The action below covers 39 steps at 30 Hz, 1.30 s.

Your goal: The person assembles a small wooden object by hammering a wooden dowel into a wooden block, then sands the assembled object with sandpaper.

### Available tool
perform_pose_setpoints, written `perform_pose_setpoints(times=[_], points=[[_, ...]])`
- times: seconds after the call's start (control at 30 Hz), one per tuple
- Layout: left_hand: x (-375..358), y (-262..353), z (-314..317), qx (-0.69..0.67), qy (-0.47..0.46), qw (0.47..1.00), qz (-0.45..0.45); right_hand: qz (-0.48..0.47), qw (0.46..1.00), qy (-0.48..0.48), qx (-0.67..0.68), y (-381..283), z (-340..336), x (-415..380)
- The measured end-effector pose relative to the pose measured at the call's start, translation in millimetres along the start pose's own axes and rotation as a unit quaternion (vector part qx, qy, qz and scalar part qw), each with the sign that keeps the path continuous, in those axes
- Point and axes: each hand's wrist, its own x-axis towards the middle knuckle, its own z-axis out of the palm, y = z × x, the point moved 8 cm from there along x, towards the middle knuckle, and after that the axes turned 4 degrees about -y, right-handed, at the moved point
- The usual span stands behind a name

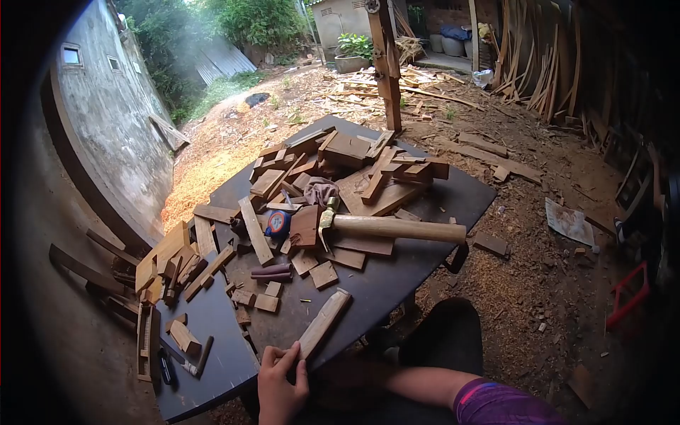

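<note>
Purple sleeve [499,404] fabric fills the bottom right, and from it the right forearm [425,386] reaches left into shadow below the table edge; its hand is hidden, so I cannot tell how those fingers stand. Left of it, the left hand [282,382] comes up from the bottom, thumb and index finger closed on the near end of a pale wooden strip [324,324]. The strip lies slantwise close to the near edge of the dark table [382,297], its far end pointing up and to the right (one long side looks darker than the top).

Just past the strip are small wood blocks [324,275] and two maroon cylinders [271,273], side by side. Over at the left side rest a dark-handled tool [166,366] and a bare block [185,338].

Beyond, a hammer [397,227] lies across some boards, head to the left and wooden handle sticking out past the table's right edge. A blue tape measure [278,223] sits left of its head, and a crumpled cloth [321,191] just behind it.

Farther back, offcuts [347,150] are heaped loosely. Behind the table stands a wooden post [387,78], with scrap wood [439,92] scattered over the ground and thin slats [552,78] leaning at the right.
</note>
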Motion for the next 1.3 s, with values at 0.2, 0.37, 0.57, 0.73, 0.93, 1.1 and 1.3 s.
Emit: perform_pose_setpoints(times=[0.2, 0.37, 0.57, 0.73, 0.93, 1.1, 1.3], points=[[0.0, 1.3, -0.3, 0.004, 0.002, 1.000, 0.009, -0.009, 0.993, -0.117, -0.011, 17.3, 44.5, 2.5], [-0.3, 0.1, -0.4, 0.008, 0.001, 1.000, 0.005, 0.011, 0.994, -0.104, 0.009, 43.6, 3.6, -1.2], [0.3, -8.9, 2.5, -0.013, -0.004, 1.000, -0.008, 0.038, 0.996, -0.080, 0.025, 70.4, 23.9, -11.3], [-0.7, 0.5, -0.7, 0.009, 0.007, 1.000, 0.014, 0.052, 0.996, -0.066, 0.041, 97.9, 22.9, -27.6], [-0.2, -1.2, -0.7, -0.001, 0.005, 1.000, 0.018, 0.086, 0.993, -0.046, 0.059, 132.7, 0.9, -52.7], [-0.5, 2.5, 0.6, 0.017, 0.009, 1.000, 0.022, 0.114, 0.990, -0.034, 0.074, 151.8, 15.3, -56.1], [-2.4, -0.1, 6.8, 0.025, 0.019, 0.999, -0.008, 0.142, 0.985, -0.020, 0.094, 168.9, 63.0, -51.6]])
